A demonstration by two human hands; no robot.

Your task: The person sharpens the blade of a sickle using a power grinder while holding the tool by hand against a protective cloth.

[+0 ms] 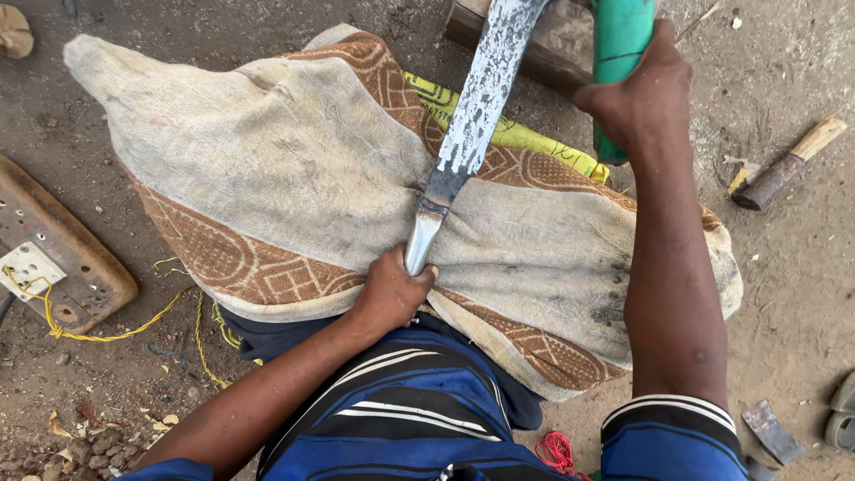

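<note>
Gripping the tang end of a long, worn steel blade [472, 116] in our closed left hand [392, 289], we see its long axis run away from us over the patterned beige cloth [267, 178], toward our right hand [637, 93], wrapped around a green cylindrical tool [619, 36].

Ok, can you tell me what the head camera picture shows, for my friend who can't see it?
A person's left hand grips the narrow end of a long metal blade lying over a patterned cloth on their lap. The right hand holds a green tool beside the blade. A small hammer lies on the dirt.
</note>
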